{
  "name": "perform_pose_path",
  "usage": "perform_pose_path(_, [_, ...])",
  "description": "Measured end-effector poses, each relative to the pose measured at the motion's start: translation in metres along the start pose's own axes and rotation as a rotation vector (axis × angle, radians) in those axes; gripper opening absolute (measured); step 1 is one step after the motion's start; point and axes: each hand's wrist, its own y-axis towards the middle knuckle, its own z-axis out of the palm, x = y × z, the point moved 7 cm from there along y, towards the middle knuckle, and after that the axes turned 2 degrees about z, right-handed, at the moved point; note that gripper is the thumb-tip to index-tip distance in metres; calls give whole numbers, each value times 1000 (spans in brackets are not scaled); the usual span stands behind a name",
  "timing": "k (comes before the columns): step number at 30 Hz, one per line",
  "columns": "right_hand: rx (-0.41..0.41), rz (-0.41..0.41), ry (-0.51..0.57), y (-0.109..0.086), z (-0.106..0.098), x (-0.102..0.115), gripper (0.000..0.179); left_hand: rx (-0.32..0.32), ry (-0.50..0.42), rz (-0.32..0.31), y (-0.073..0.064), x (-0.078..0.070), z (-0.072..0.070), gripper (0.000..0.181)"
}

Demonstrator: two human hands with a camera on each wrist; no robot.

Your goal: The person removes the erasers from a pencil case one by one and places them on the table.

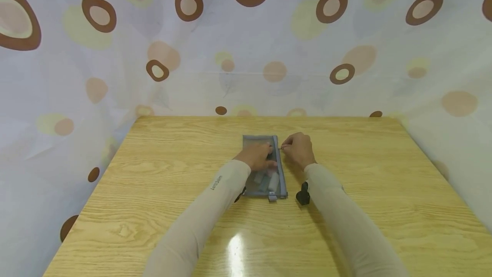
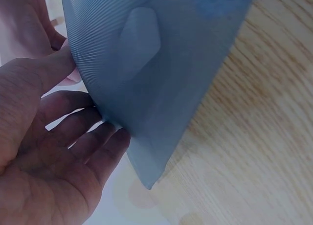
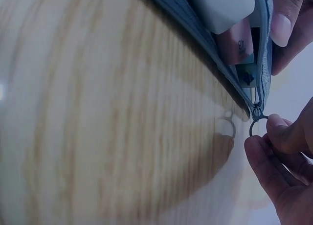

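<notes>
Pale sleeves come nearest the head camera, reaching in over the wooden table. Grey-blue mesh pouch lies on the wood between the hands, its zip edge toward the right. Left hand: laid across the pouch and holding it, thumb and fingertips at its side. Right hand: pinching a ring pull at the zip's end; only the right wrist view makes out the ring. Same view looks into the parted mouth: white block, pink piece. Head view gives pale shapes through the mesh; left wrist view, one blocky outline and the pouch's pointed corner. Pouch well apart from the table's left and right edges, nearer the far edge, where a spotted sheet rises. Wood extends wide beside both arms.
</notes>
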Motion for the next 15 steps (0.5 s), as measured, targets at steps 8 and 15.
perform_pose_path(8, [-6, 9, 12, 6, 2, -2, 15, -2, -11, 0, 0, 3, 2, 60])
perform_pose_path(15, [32, -22, 56, 8, 6, -6, 16, -3, -3, 4, -4, 1, 0, 59])
